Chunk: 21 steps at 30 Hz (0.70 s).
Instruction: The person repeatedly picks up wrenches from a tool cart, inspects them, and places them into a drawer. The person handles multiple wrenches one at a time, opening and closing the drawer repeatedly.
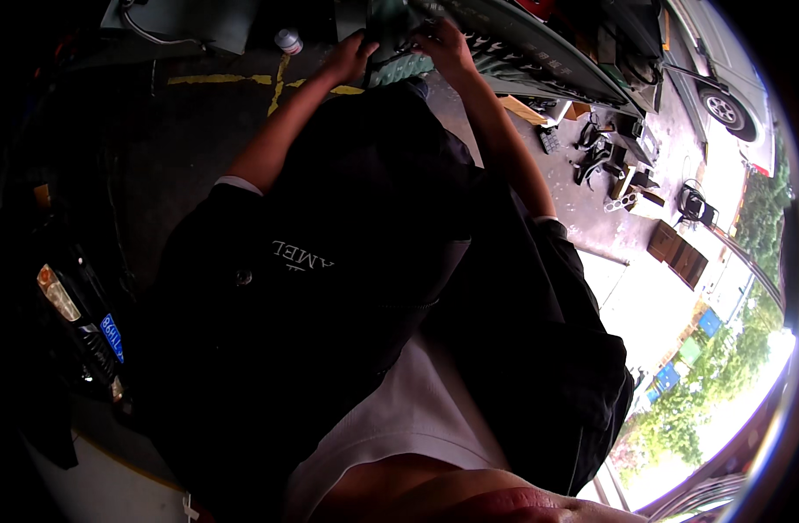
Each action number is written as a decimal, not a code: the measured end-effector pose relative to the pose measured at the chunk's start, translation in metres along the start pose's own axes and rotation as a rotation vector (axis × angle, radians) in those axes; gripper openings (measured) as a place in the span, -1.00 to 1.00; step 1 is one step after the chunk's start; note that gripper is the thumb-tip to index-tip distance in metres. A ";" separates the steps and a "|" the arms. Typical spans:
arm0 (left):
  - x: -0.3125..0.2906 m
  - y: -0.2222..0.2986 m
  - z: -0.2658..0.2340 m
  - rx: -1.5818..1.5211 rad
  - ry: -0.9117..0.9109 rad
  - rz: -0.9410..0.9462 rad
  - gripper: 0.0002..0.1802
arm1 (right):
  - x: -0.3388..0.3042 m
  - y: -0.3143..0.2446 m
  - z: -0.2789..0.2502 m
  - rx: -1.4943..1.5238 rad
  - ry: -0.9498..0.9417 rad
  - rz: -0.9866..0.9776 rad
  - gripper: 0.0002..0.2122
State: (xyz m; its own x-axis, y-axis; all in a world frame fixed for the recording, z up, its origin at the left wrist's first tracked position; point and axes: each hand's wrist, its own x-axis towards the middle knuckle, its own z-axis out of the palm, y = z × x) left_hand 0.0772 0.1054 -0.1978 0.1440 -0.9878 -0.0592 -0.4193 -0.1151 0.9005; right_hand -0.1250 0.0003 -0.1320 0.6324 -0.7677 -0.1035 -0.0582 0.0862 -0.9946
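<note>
My left hand [354, 57] is at the top of the view with its fingers curled toward a dark green piece [389, 19]. Facing it, my right hand [445, 49] has bent fingers over the left end of a green tool tray [408, 68]. What lies in the fingers of either hand is too dark and small to make out. To the right of my right hand runs a long green panel [539, 61] with a row of wrenches [482, 44] set in it.
A small white container [288, 41] stands left of my hands near yellow floor lines [216, 79]. Boxes and black gear [598, 157] lie on the floor at right, with a brown cabinet [676, 253] beyond. Cars stand at both sides, including a dark one [81, 322] at left.
</note>
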 end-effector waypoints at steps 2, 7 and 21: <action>0.000 -0.001 0.002 -0.037 0.016 0.023 -0.57 | 0.000 0.002 0.000 0.042 -0.014 -0.001 -0.72; 0.001 -0.005 0.006 -0.047 0.023 0.026 -0.58 | -0.003 0.001 -0.001 0.227 -0.025 0.059 -0.70; -0.004 0.013 -0.006 -0.039 -0.058 -0.074 -0.55 | 0.000 0.000 0.006 0.196 -0.058 0.088 -0.60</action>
State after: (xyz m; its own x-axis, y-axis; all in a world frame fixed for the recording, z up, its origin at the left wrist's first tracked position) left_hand 0.0762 0.1086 -0.1836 0.1206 -0.9812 -0.1505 -0.3737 -0.1853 0.9088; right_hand -0.1204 0.0046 -0.1322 0.6755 -0.7142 -0.1834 0.0323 0.2771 -0.9603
